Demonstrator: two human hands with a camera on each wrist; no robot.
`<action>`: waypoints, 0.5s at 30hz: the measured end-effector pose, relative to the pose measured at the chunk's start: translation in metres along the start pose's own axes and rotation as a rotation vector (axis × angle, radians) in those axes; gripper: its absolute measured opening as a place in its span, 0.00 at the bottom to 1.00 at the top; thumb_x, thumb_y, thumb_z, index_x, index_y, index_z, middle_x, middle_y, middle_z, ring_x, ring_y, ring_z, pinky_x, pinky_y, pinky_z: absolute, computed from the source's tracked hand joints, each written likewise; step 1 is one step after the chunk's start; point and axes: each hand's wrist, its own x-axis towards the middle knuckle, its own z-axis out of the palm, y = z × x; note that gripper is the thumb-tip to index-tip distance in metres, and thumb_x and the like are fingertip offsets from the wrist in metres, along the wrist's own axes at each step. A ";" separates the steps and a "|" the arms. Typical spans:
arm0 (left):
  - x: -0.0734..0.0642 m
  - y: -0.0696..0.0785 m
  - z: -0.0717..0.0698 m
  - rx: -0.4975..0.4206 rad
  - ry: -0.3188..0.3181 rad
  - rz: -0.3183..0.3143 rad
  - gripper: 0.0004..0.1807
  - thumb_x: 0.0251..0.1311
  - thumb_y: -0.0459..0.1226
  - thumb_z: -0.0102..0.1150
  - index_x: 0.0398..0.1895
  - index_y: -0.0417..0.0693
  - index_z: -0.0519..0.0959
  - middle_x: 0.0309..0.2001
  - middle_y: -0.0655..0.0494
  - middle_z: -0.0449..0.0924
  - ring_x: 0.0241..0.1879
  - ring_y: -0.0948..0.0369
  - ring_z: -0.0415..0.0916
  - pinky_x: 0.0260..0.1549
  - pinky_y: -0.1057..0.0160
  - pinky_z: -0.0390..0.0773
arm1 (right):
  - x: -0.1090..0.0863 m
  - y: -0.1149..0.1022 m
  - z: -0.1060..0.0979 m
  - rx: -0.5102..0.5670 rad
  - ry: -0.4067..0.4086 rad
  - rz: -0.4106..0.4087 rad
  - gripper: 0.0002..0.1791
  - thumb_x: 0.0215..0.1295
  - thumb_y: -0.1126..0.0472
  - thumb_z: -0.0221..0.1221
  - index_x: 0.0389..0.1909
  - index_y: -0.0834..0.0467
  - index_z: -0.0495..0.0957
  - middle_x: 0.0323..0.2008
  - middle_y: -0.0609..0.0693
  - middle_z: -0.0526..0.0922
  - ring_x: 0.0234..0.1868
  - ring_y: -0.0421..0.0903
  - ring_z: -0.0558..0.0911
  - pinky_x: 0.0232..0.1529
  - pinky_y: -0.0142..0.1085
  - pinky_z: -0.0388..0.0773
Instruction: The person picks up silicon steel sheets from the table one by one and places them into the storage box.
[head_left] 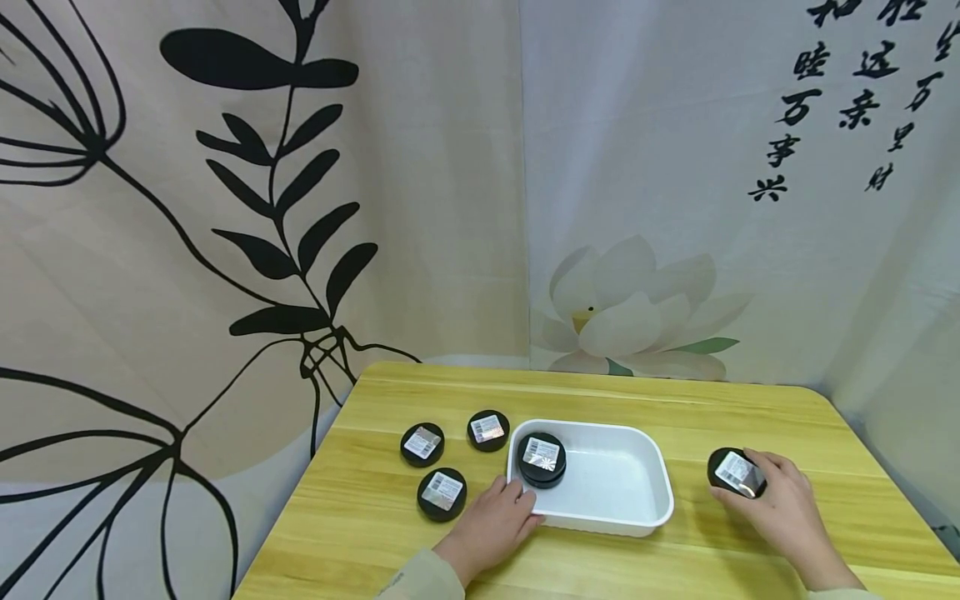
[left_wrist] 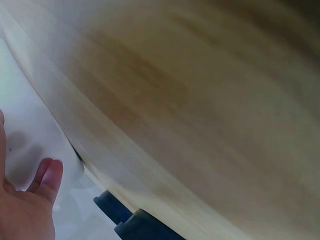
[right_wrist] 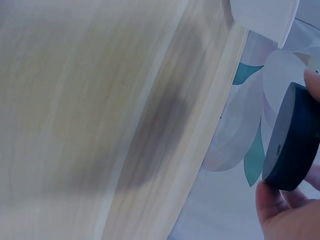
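Observation:
My right hand (head_left: 787, 500) holds a flat, round black container (head_left: 737, 472) by its edge, right of the white tray. A silvery white label covers its upper face; in the right wrist view the black container (right_wrist: 295, 140) shows its thick side and is raised over the table. My left hand (head_left: 495, 525) grips the near left corner of the white plastic tray (head_left: 615, 521), fingers on the rim and thumb at the front. Inside the tray, at its left end, a labelled black container (head_left: 542, 454) lies on top of another.
Three more labelled black containers lie left of the tray: one at the back (head_left: 488, 430), one farther left (head_left: 422, 444) and one near my left hand (head_left: 442, 494). All stand on a wooden table (head_left: 600, 400). A printed curtain (head_left: 450, 208) hangs behind it.

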 end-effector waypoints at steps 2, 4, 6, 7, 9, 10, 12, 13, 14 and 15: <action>0.000 0.000 0.001 -0.001 0.001 0.000 0.18 0.77 0.57 0.38 0.41 0.58 0.73 0.39 0.61 0.70 0.39 0.61 0.63 0.37 0.64 0.72 | 0.000 -0.001 0.001 0.000 0.008 -0.009 0.51 0.53 0.42 0.73 0.65 0.73 0.65 0.62 0.79 0.63 0.59 0.80 0.61 0.51 0.69 0.64; 0.000 0.000 0.001 -0.003 0.000 -0.002 0.18 0.77 0.57 0.38 0.42 0.58 0.73 0.39 0.61 0.70 0.39 0.61 0.63 0.37 0.65 0.72 | -0.001 -0.003 0.001 0.000 0.014 -0.016 0.51 0.52 0.42 0.74 0.65 0.73 0.65 0.61 0.79 0.63 0.59 0.80 0.62 0.51 0.69 0.65; 0.000 0.000 0.001 -0.003 -0.002 -0.004 0.18 0.78 0.57 0.38 0.42 0.58 0.73 0.39 0.61 0.70 0.39 0.61 0.64 0.37 0.65 0.72 | -0.001 -0.004 0.001 0.001 0.017 -0.021 0.51 0.52 0.42 0.74 0.65 0.74 0.65 0.61 0.79 0.64 0.59 0.79 0.62 0.51 0.70 0.65; 0.000 0.000 0.001 -0.003 -0.002 -0.004 0.18 0.77 0.57 0.38 0.42 0.58 0.73 0.39 0.61 0.71 0.39 0.61 0.64 0.36 0.65 0.72 | -0.001 -0.005 0.002 0.003 0.016 -0.023 0.51 0.52 0.42 0.74 0.65 0.74 0.65 0.61 0.79 0.64 0.59 0.79 0.62 0.51 0.70 0.65; 0.000 0.000 0.000 0.001 -0.002 -0.004 0.19 0.78 0.57 0.37 0.42 0.58 0.73 0.39 0.60 0.71 0.39 0.61 0.64 0.36 0.65 0.72 | 0.000 -0.006 0.002 0.001 0.013 -0.025 0.51 0.52 0.42 0.74 0.65 0.74 0.66 0.61 0.78 0.64 0.59 0.79 0.62 0.51 0.70 0.66; 0.000 0.000 0.000 0.003 -0.002 -0.003 0.18 0.78 0.57 0.38 0.42 0.58 0.73 0.39 0.60 0.71 0.39 0.61 0.64 0.36 0.65 0.72 | 0.000 -0.007 0.002 0.003 0.010 -0.024 0.52 0.52 0.42 0.74 0.65 0.74 0.65 0.62 0.78 0.64 0.59 0.78 0.62 0.51 0.70 0.66; 0.000 0.000 -0.001 0.004 -0.002 -0.001 0.18 0.78 0.57 0.37 0.42 0.58 0.73 0.39 0.61 0.70 0.39 0.61 0.64 0.36 0.65 0.72 | 0.000 -0.008 0.003 0.001 0.009 -0.028 0.52 0.52 0.42 0.74 0.65 0.74 0.66 0.62 0.78 0.64 0.59 0.78 0.62 0.51 0.70 0.66; 0.000 0.000 -0.001 0.003 -0.003 -0.002 0.18 0.77 0.57 0.37 0.42 0.58 0.73 0.39 0.61 0.70 0.39 0.61 0.64 0.36 0.65 0.71 | 0.000 -0.008 0.003 0.002 0.009 -0.032 0.51 0.51 0.42 0.74 0.65 0.74 0.66 0.62 0.78 0.64 0.59 0.78 0.63 0.51 0.70 0.66; 0.000 0.000 -0.001 0.001 -0.004 -0.003 0.19 0.77 0.57 0.37 0.42 0.58 0.73 0.39 0.61 0.70 0.39 0.61 0.64 0.35 0.65 0.71 | 0.000 -0.009 0.004 0.004 0.011 -0.036 0.51 0.51 0.42 0.75 0.65 0.73 0.66 0.62 0.77 0.64 0.59 0.77 0.63 0.51 0.70 0.66; 0.000 0.000 -0.001 -0.002 -0.005 -0.004 0.19 0.77 0.57 0.37 0.42 0.58 0.73 0.39 0.61 0.70 0.39 0.61 0.63 0.35 0.65 0.71 | 0.000 -0.010 0.004 0.006 0.011 -0.040 0.51 0.51 0.42 0.75 0.64 0.73 0.66 0.62 0.77 0.65 0.59 0.77 0.63 0.51 0.70 0.67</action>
